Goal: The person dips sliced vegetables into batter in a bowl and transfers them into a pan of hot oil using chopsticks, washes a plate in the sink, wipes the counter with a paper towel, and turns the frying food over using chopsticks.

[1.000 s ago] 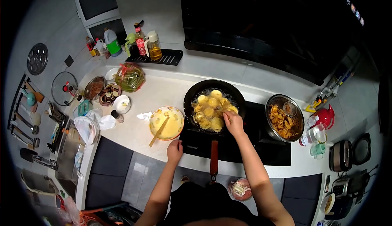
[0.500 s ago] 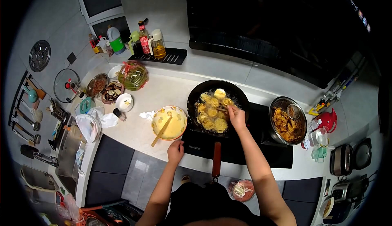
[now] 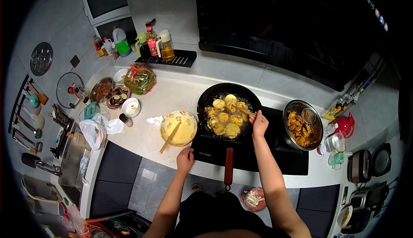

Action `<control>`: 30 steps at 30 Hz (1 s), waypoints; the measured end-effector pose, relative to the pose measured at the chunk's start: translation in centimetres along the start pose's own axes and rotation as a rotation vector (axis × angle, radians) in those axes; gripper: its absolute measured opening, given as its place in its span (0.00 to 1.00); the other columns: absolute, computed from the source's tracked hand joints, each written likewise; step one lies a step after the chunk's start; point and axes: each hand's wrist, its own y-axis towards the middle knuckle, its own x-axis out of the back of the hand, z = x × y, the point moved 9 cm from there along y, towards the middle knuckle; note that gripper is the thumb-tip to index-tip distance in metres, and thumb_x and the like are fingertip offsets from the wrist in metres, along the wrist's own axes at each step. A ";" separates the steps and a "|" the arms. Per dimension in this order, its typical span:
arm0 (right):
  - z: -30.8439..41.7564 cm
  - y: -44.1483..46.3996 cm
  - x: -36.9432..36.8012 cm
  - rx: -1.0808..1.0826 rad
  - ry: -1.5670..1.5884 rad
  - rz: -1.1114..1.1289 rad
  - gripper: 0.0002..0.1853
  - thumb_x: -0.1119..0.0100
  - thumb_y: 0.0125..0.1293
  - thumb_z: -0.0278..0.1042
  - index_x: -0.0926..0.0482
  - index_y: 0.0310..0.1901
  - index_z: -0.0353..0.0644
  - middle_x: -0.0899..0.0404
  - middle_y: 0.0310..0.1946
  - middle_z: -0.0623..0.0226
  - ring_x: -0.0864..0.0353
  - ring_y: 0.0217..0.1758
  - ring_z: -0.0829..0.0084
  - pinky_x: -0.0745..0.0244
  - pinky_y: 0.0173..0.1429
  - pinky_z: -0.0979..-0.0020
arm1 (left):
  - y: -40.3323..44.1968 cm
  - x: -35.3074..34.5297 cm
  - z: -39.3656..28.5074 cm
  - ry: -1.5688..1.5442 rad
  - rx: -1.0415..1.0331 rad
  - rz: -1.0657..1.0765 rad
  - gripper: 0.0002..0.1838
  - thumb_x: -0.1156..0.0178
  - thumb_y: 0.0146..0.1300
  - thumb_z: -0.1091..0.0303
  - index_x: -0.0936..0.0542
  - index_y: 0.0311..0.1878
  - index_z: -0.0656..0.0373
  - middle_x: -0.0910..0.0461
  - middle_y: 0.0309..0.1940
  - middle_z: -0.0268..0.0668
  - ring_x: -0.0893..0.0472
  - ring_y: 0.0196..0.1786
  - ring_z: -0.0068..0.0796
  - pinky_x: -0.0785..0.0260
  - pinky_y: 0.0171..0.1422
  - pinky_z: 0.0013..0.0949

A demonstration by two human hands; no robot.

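My right hand [image 3: 260,124] is closed on wooden chopsticks [image 3: 246,111], whose tips reach in among the yellow battered pieces [image 3: 223,117] frying in oil. These pieces lie in a black wok [image 3: 207,92] on the black stove, its red-brown handle pointing toward me. My left hand [image 3: 185,160] rests at the counter's front edge with its fingers curled; whether anything is in them is too small to tell. Just above it stands a patterned bowl [image 3: 187,131] of pale yellow batter, with a wooden utensil [image 3: 170,138] leaning across its rim.
Right of the wok, a steel bowl [image 3: 305,141] holds browned fried pieces. A bag of green vegetables [image 3: 140,80], a white bowl [image 3: 130,107] and a small jar [image 3: 126,120] stand to the left. Bottles line the wall shelf [image 3: 180,59]. A red kettle [image 3: 346,125] is far right.
My right hand has moved right, toward the wok's rim, and the chopsticks now show more clearly. Some pieces in the oil have shifted. My left hand stays at the counter edge.
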 end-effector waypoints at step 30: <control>2.7 -7.9 -11.5 0.725 -0.910 0.725 0.12 0.46 0.61 0.34 0.21 0.43 0.39 0.22 0.37 0.48 0.20 0.38 0.57 0.25 0.41 0.65 | -0.1 1.4 0.9 -0.014 0.077 0.004 0.07 0.46 0.52 0.76 0.21 0.34 0.60 0.21 0.32 0.43 0.21 0.31 0.42 0.29 0.35 0.37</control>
